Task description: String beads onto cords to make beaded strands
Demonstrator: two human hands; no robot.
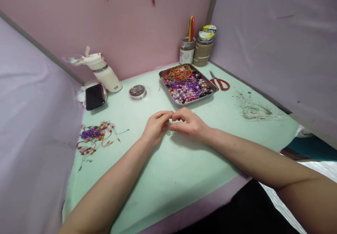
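My left hand (157, 125) and my right hand (191, 124) meet over the middle of the pale green table, fingertips almost touching. Thumb and fingers of the left are pinched together, and what they grip is too small to make out. The right hand is curled with thumb and forefinger closed in close to the left fingertips; its hold is also too small to tell. Just below and between them is a small clear, glassy piece (169, 132). Beyond the hands lies a metal tray (181, 104) of mixed beads (188, 88) and coloured cords (180, 73).
Red-handled scissors (223, 84) and a bundle of white cord (259, 111) lie right. Beaded strands (94, 135), a phone (95, 97) and a white bottle (109, 77) sit left. A round spool (137, 91) lies behind; jars (187, 51) stand at the back wall.
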